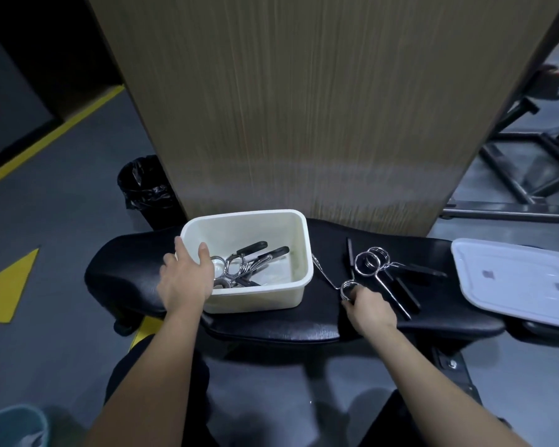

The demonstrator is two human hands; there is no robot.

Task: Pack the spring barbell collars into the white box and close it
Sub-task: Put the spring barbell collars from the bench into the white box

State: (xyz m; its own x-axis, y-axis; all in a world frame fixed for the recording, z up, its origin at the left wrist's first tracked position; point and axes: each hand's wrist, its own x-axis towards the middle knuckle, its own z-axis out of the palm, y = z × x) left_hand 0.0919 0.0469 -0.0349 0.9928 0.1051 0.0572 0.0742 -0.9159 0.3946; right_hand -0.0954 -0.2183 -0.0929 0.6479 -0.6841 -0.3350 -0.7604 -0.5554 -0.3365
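Observation:
A white box stands open on a black padded bench, with a few chrome spring collars with black handles lying inside. My left hand grips the box's left front rim, thumb inside. My right hand pinches the coil of a spring collar that lies on the bench just right of the box. Two more collars lie tangled further right. The white lid rests flat at the bench's right end.
A tall wood-grain panel rises right behind the bench. A bin with a black bag stands on the floor at back left. Black metal gym frames sit at right. A pale blue bucket is near my left.

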